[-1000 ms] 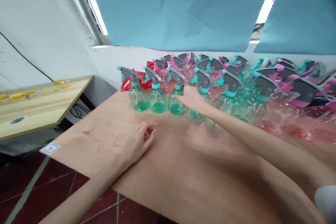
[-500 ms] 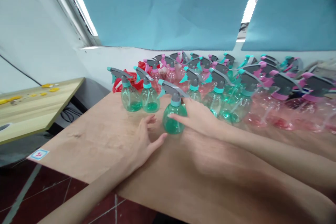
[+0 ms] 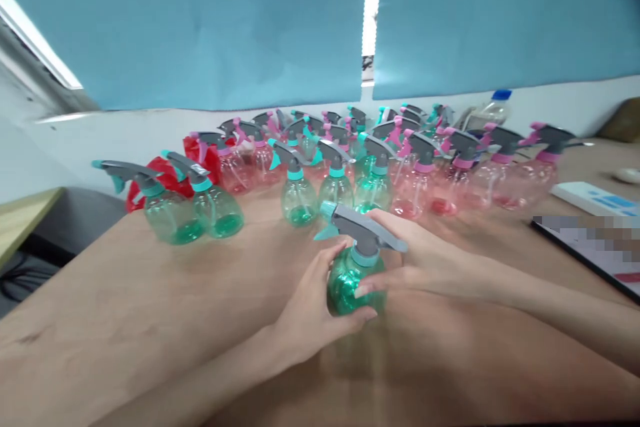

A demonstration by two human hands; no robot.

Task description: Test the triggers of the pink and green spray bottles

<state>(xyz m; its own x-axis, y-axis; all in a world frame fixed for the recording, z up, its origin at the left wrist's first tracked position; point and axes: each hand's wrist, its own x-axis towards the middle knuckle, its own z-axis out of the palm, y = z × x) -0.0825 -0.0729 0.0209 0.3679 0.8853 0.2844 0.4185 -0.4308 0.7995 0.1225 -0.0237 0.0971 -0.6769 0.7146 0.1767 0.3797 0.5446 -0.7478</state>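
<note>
A green spray bottle (image 3: 345, 283) with a grey and turquoise trigger head is between my two hands, near the middle of the head view. My left hand (image 3: 313, 310) wraps round its lower left side, the thumb across the front. From the right, my right hand (image 3: 413, 260) grips it just below the head, thumb on the green body; its other fingers are partly hidden behind the bottle. The nozzle points left. Behind it stand further green spray bottles (image 3: 300, 203), and pink ones (image 3: 417, 190) are to their right.
Two green spray bottles (image 3: 217, 213) stand apart at the left, before a crumpled red bag (image 3: 173, 173). At the right lie a flat dark-edged device (image 3: 575, 240) and a white and blue box (image 3: 590, 200). A blue-capped clear bottle (image 3: 497, 110) stands at the back right.
The held bottle has come nearer to me, away from the other bottles. My left hand, earlier apart from it, has closed round it. The view has turned to the right.
</note>
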